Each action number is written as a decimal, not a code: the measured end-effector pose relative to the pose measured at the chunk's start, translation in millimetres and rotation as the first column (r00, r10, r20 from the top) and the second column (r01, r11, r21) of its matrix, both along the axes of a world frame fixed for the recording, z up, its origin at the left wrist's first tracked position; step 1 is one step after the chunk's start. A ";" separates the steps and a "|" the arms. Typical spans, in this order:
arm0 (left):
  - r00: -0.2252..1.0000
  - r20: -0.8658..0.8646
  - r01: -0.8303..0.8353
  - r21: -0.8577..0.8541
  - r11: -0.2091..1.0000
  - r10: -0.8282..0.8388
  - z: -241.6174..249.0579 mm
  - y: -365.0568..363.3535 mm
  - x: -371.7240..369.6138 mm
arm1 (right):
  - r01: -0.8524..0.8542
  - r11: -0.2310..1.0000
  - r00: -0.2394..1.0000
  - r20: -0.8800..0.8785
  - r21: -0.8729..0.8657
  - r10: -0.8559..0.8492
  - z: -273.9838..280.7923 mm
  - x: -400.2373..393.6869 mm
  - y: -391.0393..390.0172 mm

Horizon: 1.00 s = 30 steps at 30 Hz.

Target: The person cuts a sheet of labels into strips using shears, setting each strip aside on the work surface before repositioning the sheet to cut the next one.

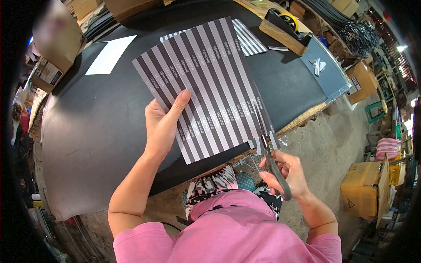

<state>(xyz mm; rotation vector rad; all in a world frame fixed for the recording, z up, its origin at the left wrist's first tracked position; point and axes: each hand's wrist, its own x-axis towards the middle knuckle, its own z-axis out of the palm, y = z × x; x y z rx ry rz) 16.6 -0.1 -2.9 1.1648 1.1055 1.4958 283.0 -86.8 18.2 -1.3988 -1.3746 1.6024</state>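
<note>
My left hand (164, 122) pinches the left edge of a striped sheet (206, 87), thumb on top and fingers beneath. Black and grey stripes run along the sheet, printed with "GENUINE LEATHER". It is held above the table, slightly curved. In my right hand (287, 173) is a pair of scissors (272, 168) with dark handles, fingers through the loops. The scissors' blades are at the sheet's lower right edge, where a narrow strip (274, 136) hangs beside it. How far the blades are apart is hard to make out.
The dark-topped table (96, 149) bears a white sheet (112, 55), more striped sheets (250, 39) and a tape dispenser (285, 30). Small scraps (318, 65) lie on a grey board at the right. Cardboard boxes (359, 188) stand on the floor to the right.
</note>
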 end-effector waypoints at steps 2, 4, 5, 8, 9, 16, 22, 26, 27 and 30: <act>1.000 -0.001 -0.006 0.002 1.000 0.006 0.4 0.1 0.6 | 0.006 1.000 1.000 0.009 -0.003 -0.006 0.0 0.2 -0.2; 1.000 -0.003 -0.011 0.004 1.000 0.011 0.1 0.1 0.3 | 0.007 1.000 1.000 0.009 -0.005 -0.007 0.2 0.7 -0.5; 1.000 -0.010 -0.011 -0.004 1.000 0.011 -0.7 0.2 -0.5 | 0.007 1.000 1.000 0.010 -0.007 -0.007 0.3 0.8 -0.6; 1.000 -0.016 -0.006 -0.014 1.000 0.006 -0.4 0.1 -0.9 | 0.021 1.000 1.000 -0.002 -0.018 -0.021 1.4 -0.5 -1.0; 1.000 -0.015 -0.001 -0.016 1.000 0.001 -0.3 0.1 -1.0 | 0.020 1.000 1.000 -0.001 -0.018 -0.020 1.1 -0.4 -0.8; 1.000 0.021 -0.010 -0.012 1.000 0.010 -0.4 0.6 0.3 | 0.008 1.000 1.000 0.001 0.002 -0.008 4.0 -2.2 -0.7; 0.999 0.025 0.021 -0.015 1.000 -0.021 -0.2 0.1 -0.6 | 0.013 1.000 1.000 -0.008 0.014 -0.012 3.1 -1.9 -1.1; 0.999 0.035 0.012 -0.022 1.000 -0.011 0.5 0.5 0.5 | 0.021 1.000 1.000 -0.017 -0.003 -0.021 4.7 -2.5 -0.7; 0.999 0.047 0.009 -0.023 1.000 -0.008 0.8 0.4 0.9 | 0.021 1.000 1.000 -0.016 -0.003 -0.021 5.0 -2.5 -0.7; 0.999 0.034 0.008 -0.020 1.000 -0.007 -0.1 0.5 0.0 | 0.023 1.000 1.000 -0.013 -0.012 -0.023 5.3 -2.8 -0.4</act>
